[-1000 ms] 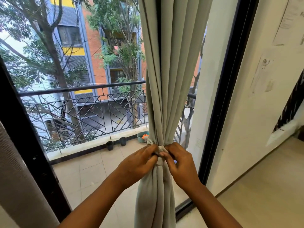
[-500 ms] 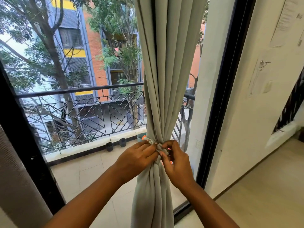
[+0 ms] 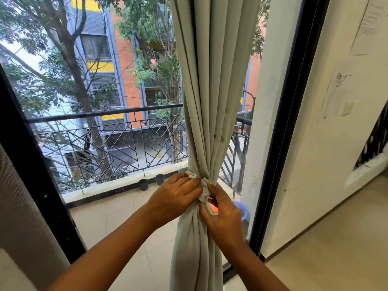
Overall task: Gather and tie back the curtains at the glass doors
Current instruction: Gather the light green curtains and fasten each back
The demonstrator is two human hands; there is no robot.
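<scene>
Pinching the soft fabric tie [image 3: 203, 189] around that pleated grey-beige curtain [image 3: 210, 101], your left hand [image 3: 174, 199] grips at 9 o'clock, right hand [image 3: 223, 216] at 4.

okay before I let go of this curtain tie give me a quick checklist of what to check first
1. Curtain gathered into one bundle at the tie: ok.
2. Tie band wrapped around the bundle: ok, it shows at the cinched point.
3. Knot finished and tight: cannot tell, the fingers cover it.
4. Left hand steadying the bundle: ok, it grips the fabric at the band.
5. Right hand on the band's end: ok, it pinches the fabric beside the knot.
6. No loose folds outside the band: ok on the front; the back is hidden.
</scene>
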